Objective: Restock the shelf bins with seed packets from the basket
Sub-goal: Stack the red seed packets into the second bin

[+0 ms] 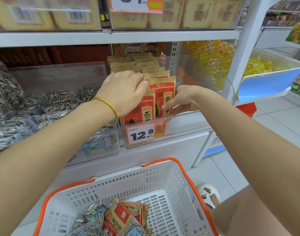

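Step in hand: seating red seed packets [145,111] upright in the clear shelf bin [188,118], behind the 12.8 price tag [142,133]. Packets stand in 2 files, front to back.

Left grip [123,92]: fingers curled over the tops of the left file, thumb against the top edge of the front packet [162,92] in the right file. It is clenched on the row and appears to steady it.

Right grip [183,99]: thumb on that packet's face, fingers tucked behind its right edge. A closed pinch.

Basket [171,181] sits below the shelf and holds loose red packets [127,213] and striped packets [88,217].

Judgement: this placement is nearly finished and the restock is only partly done. The next move calls for letting go with both grips, checking that the file stands without leaning, then reaching down into the basket. The striped ones likely belong in the left bin [60,106].
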### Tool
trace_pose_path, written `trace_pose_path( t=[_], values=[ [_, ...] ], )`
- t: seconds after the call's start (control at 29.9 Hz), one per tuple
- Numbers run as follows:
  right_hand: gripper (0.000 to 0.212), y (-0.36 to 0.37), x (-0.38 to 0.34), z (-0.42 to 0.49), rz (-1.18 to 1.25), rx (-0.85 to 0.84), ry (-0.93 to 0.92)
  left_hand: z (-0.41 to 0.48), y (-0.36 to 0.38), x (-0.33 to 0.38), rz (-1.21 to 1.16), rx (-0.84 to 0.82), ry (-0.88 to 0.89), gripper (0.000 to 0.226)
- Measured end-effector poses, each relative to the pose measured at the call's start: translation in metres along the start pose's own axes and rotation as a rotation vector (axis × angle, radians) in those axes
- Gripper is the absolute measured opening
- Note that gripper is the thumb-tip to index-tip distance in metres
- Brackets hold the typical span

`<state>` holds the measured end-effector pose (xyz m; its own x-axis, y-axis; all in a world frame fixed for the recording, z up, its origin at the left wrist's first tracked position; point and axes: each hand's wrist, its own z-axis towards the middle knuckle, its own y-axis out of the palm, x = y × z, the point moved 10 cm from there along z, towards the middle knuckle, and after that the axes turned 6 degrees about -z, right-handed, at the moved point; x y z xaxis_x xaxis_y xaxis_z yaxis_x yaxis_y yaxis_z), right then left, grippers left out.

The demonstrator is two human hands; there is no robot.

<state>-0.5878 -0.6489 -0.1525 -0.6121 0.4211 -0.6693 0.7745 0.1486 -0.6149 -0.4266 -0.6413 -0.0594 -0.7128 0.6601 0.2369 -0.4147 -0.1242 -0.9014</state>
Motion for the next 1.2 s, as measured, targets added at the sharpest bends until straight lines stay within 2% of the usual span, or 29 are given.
trace_pose_path(
  t=[0.07, 0.13, 0.2, 0.23, 0.3, 0.37, 0.47, 0.54, 0.64, 0.8, 1.04, 1.14, 1.2],
  values=[
    [0.053, -0.010, -0.003, -0.016, -0.054, 0.104, -0.010, -0.010, -0.017, 0.009, -0.024, 0.129, 0.046, 0.058],
    [0.069, -0.029, -0.010, -0.043, -0.138, 0.323, -0.086, -0.036, -0.043, 0.025, -0.064, 0.320, 0.138, 0.044],
    [0.065, -0.039, -0.016, -0.091, -0.092, 0.536, -0.229, -0.074, -0.059, 0.048, -0.097, 0.452, 0.301, 0.032],
    [0.055, -0.032, -0.016, -0.115, 0.007, 0.559, -0.308, -0.096, -0.055, 0.059, -0.118, 0.447, 0.395, 0.029],
    [0.035, 0.007, -0.011, -0.139, 0.093, 0.443, -0.402, -0.133, -0.020, 0.071, -0.123, 0.300, 0.560, 0.026],
    [0.024, 0.081, 0.010, -0.122, -0.008, 0.142, -0.317, -0.164, 0.042, 0.063, -0.062, 0.020, 0.631, 0.025],
    [0.021, 0.193, 0.072, -0.076, -0.243, -0.308, -0.045, -0.190, 0.128, 0.026, 0.057, -0.385, 0.497, 0.029],
    [0.028, 0.246, 0.118, -0.048, -0.377, -0.446, 0.056, -0.200, 0.173, -0.011, 0.194, -0.618, 0.318, 0.029],
    [0.035, 0.301, 0.168, -0.025, -0.420, -0.495, 0.132, -0.213, 0.210, -0.054, 0.289, -0.791, 0.159, 0.026],
    [0.048, 0.358, 0.203, -0.008, -0.250, -0.507, 0.239, -0.220, 0.231, -0.084, 0.286, -0.876, 0.047, 0.028],
    [0.035, 0.387, 0.209, 0.010, -0.166, -0.460, 0.303, -0.223, 0.237, -0.089, 0.182, -0.916, -0.051, 0.027],
    [0.014, 0.388, 0.212, 0.009, -0.161, -0.469, 0.328, -0.221, 0.239, -0.092, 0.117, -0.946, -0.104, 0.027],
    [0.028, 0.384, 0.208, 0.009, -0.195, -0.454, 0.286, -0.218, 0.239, -0.092, 0.092, -0.948, -0.120, 0.027]
  ],
)
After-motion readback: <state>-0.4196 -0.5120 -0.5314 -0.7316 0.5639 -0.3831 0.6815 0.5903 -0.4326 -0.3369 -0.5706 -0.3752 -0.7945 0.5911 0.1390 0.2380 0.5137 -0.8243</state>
